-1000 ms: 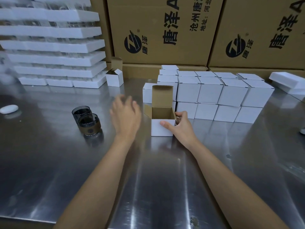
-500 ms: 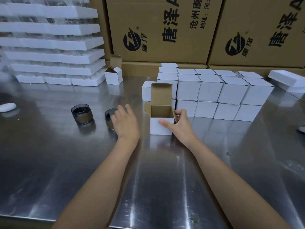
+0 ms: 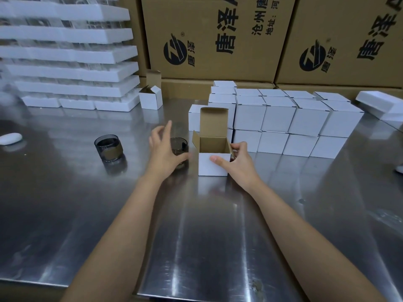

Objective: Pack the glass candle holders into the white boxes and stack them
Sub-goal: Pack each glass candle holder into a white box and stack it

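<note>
Many boxes (image 3: 277,118) are stacked. Your left hand (image 3: 163,153) grips a glass (image 3: 180,146), your right hand (image 3: 238,165) the open box (image 3: 212,167); another glass (image 3: 108,147) waits.

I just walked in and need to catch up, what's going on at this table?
A person is packing at a steel table. Their right hand steadies an open white box, empty inside, while the left hand holds a dark glass candle holder just beside it. A second holder waits further left, and closed white boxes are stacked behind.
</note>
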`<state>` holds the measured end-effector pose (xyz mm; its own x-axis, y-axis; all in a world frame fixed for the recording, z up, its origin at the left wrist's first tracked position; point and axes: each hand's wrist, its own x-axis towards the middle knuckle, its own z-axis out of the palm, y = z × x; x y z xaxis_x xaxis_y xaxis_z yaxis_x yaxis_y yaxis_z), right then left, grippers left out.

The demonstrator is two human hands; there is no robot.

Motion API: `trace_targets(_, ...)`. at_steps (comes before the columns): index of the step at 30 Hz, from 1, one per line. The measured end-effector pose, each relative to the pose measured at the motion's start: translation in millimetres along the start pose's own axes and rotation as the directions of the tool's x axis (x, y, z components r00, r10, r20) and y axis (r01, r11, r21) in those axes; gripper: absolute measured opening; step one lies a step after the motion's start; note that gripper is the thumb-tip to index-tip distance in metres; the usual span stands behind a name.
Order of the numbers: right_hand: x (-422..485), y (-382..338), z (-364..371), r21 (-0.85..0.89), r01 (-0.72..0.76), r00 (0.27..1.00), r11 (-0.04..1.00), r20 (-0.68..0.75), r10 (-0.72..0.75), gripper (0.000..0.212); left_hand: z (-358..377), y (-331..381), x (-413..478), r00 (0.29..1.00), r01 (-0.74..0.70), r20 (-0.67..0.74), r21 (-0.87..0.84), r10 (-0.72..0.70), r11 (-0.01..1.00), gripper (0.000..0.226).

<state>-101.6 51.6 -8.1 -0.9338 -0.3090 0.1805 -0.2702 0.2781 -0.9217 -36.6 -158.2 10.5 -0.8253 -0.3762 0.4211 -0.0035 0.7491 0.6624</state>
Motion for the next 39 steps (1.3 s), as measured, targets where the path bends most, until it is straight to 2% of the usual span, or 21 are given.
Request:
trace_targets(2, 0.1, -0.5, 0.3, -0.011, 0.001, 1.0, 1.0, -0.002, -0.001, 0.069, -1.3, -10.7, -1.4, 0.974, 0.17, 0.175, -0.125, -0.147, 0.978, 0.123)
trace_targets(4, 0.0, -0.3, 0.1, -0.018, 0.001, 1.0, 1.0, -0.002, -0.001, 0.07, -0.6, -17.3, -3.2, 0.943, 0.21, 0.296, -0.168, -0.154, 0.963, 0.127)
trace_targets(5, -0.2, -0.3, -0.1, -0.02, 0.0, 1.0, 1.0, -0.001, 0.0, 0.069, -0.2, -18.9, -3.2, 0.941, 0.21, 0.308, -0.193, -0.144, 0.959, 0.124)
trace_targets(11, -1.6, -0.7, -0.6, -0.026, -0.006, 1.0, 1.0, 0.003, 0.006, 0.069, -2.6, -19.4, 0.0, 0.972, 0.199, 0.183, -0.312, -0.147, 0.929, 0.096)
trace_targets(15, -2.4, -0.9, 0.6, -0.054, 0.024, 1.0, 0.998, -0.005, -0.024, 0.068, -5.5, -1.0, 1.3, 0.971, 0.225, 0.034, -0.475, -0.238, 0.851, 0.049)
trace_targets(17, -3.2, -0.7, 2.2, -0.068, 0.048, 0.999, 0.997, 0.016, -0.047, 0.068, -5.5, 11.8, -0.4, 0.976, 0.169, -0.033, -0.517, -0.217, 0.839, 0.036)
trace_targets(20, -3.6, -0.1, 4.5, -0.079, 0.072, 0.997, 0.994, 0.041, -0.069, 0.074, -5.9, 31.9, -8.8, 0.988, 0.009, -0.125, -0.525, -0.088, 0.851, 0.032)
trace_targets(24, -4.0, -1.0, 7.1, -0.078, 0.095, 0.995, 0.992, 0.035, -0.093, 0.082, -0.8, 54.7, -17.4, 0.985, -0.154, -0.138, -0.475, 0.1, 0.866, 0.035)
trace_targets(28, -4.1, -1.5, 9.0, -0.097, 0.108, 0.994, 0.989, 0.036, -0.105, 0.084, 9.6, 58.1, -17.8, 0.959, -0.282, -0.08, -0.225, 0.271, 0.933, 0.029)
trace_targets(34, -5.7, -3.4, 9.1, -0.067, 0.102, 0.994, 0.993, 0.034, -0.1, 0.078, 15.1, 39.3, -11.9, 0.95, -0.312, 0.036, 0.012, 0.312, 0.95, 0.031)
trace_targets(36, -6.5, -4.1, 9.2, -0.061, 0.102, 0.995, 0.993, 0.028, -0.1, 0.076, 15.1, 40.4, -11.5, 0.952, -0.307, 0.036, 0.058, 0.305, 0.95, 0.038)
trace_targets(39, -7.2, -4.7, 9.6, -0.051, 0.089, 0.996, 0.995, 0.018, -0.088, 0.08, 14.6, 43.1, -12.5, 0.953, -0.304, 0.014, 0.072, 0.304, 0.95, 0.037)
